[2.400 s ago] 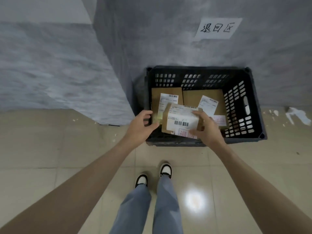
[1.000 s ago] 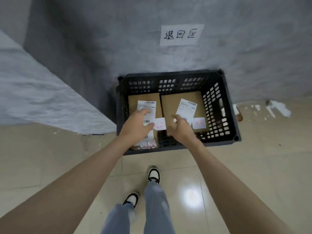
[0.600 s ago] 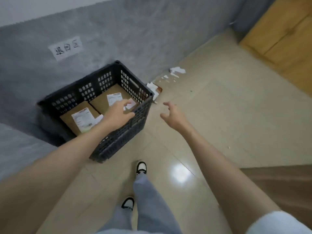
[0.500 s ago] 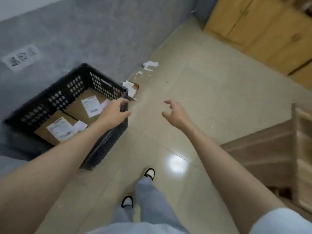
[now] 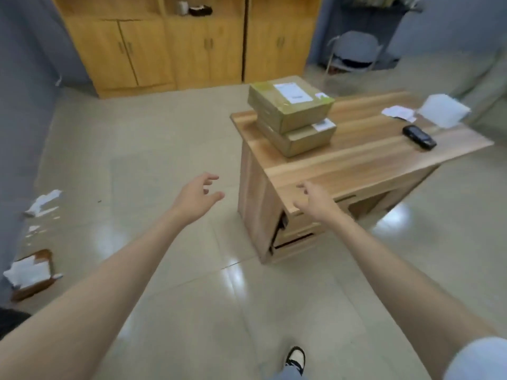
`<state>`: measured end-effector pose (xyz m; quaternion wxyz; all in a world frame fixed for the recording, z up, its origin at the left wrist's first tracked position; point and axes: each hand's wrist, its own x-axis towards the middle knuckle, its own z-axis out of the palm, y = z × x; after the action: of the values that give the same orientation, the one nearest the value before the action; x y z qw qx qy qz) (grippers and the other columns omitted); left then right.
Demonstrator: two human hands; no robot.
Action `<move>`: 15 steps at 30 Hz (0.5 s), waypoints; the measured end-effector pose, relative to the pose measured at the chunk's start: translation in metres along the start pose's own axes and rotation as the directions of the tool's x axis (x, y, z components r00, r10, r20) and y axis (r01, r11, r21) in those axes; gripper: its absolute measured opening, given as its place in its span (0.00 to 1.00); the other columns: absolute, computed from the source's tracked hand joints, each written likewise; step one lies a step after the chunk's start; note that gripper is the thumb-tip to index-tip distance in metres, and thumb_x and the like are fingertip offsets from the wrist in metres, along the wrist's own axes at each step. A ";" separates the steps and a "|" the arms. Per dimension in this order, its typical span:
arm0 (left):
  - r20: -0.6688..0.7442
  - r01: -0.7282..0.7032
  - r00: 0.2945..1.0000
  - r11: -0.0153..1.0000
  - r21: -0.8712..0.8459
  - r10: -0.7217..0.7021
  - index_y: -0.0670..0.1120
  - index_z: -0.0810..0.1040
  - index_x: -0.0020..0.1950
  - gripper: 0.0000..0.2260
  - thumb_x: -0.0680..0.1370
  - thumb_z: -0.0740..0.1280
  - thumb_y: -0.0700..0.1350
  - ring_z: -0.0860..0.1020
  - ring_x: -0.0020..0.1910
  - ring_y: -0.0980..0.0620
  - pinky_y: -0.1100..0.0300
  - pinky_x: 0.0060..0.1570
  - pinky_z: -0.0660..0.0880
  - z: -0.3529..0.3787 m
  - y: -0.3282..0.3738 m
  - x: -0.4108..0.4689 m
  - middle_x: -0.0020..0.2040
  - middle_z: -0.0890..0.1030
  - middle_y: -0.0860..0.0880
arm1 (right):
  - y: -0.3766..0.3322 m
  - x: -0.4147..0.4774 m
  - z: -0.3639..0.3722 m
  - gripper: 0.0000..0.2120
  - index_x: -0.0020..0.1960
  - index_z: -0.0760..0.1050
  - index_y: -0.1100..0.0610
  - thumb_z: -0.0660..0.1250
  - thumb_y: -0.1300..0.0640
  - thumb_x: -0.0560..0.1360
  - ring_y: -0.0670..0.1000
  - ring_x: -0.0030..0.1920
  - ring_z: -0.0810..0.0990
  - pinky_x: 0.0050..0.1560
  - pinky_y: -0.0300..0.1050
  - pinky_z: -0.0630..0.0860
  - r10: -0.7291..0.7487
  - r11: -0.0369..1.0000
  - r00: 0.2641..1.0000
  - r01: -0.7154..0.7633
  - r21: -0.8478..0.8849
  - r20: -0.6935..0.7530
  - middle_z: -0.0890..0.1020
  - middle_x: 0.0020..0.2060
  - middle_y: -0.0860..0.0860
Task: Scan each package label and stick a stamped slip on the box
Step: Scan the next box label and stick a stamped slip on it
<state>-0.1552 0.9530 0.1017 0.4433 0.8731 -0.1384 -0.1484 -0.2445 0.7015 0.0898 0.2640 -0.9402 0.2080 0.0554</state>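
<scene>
Left hand is out in front over the floor, empty, fingers loose and spread. Right hand is empty too, fingers relaxed and slightly bent, hanging at the near left corner of the desk without gripping anything.

Beyond them, two boxes sit stacked at the desk's far left corner. The top box lies flat, turned a little off the lower box, which pokes out toward the near edge. The white label faces up on the top box, its long side running from the far edge toward the near right. Whether that box itself is longer one way, I can't tell.

Over by the right edge lies a black scanner, long axis slanting the same way as the label. Behind it are paper slips and a white sheet. Wooden cupboards line the back wall.
</scene>
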 end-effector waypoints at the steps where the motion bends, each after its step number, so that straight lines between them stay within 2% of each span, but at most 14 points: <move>1: 0.026 -0.009 1.000 1.000 -0.008 0.009 0.45 0.71 0.66 0.20 0.75 0.69 0.43 0.74 0.60 0.43 0.54 0.58 0.71 0.027 0.018 0.013 0.65 0.73 0.42 | 0.029 0.002 -0.018 0.23 0.70 0.65 0.57 0.65 0.55 0.76 0.58 0.64 0.71 0.60 0.48 0.69 0.044 0.999 0.999 -0.043 0.022 -0.014 0.72 0.64 0.59; 4: 0.117 -0.049 0.992 0.999 -0.020 0.051 0.46 0.71 0.67 0.20 0.75 0.69 0.44 0.74 0.61 0.44 0.54 0.59 0.71 0.108 0.070 0.048 0.65 0.72 0.43 | 0.113 0.007 -0.069 0.23 0.70 0.65 0.58 0.65 0.56 0.76 0.58 0.63 0.72 0.59 0.48 0.69 0.106 0.994 0.991 -0.103 0.042 -0.082 0.73 0.63 0.60; 8: 0.166 -0.074 0.982 0.994 -0.074 0.086 0.50 0.70 0.67 0.21 0.75 0.69 0.48 0.74 0.59 0.47 0.57 0.52 0.70 0.190 0.131 0.089 0.65 0.72 0.46 | 0.198 0.015 -0.126 0.24 0.70 0.64 0.60 0.65 0.56 0.77 0.58 0.66 0.70 0.63 0.49 0.67 0.176 0.984 0.979 -0.175 0.019 -0.106 0.73 0.64 0.62; 12: 0.196 -0.085 0.976 0.995 -0.047 0.093 0.52 0.70 0.67 0.21 0.75 0.69 0.50 0.73 0.58 0.51 0.56 0.52 0.70 0.235 0.171 0.129 0.66 0.71 0.48 | 0.248 0.044 -0.162 0.25 0.71 0.64 0.60 0.65 0.57 0.76 0.58 0.66 0.70 0.64 0.49 0.67 0.211 0.977 0.970 -0.204 0.065 -0.124 0.73 0.64 0.62; 15: 0.175 -0.084 0.981 0.996 -0.017 0.085 0.52 0.70 0.67 0.21 0.75 0.69 0.50 0.72 0.56 0.52 0.57 0.52 0.68 0.256 0.191 0.165 0.66 0.72 0.48 | 0.271 0.076 -0.170 0.24 0.70 0.65 0.59 0.65 0.56 0.76 0.57 0.63 0.72 0.61 0.48 0.69 0.201 0.977 0.971 -0.189 0.102 -0.130 0.74 0.63 0.60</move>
<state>-0.1223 0.5951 0.0911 0.4393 0.8480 -0.2130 -0.2062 -0.2903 0.3758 0.0905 0.2837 -0.9040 0.3197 0.0056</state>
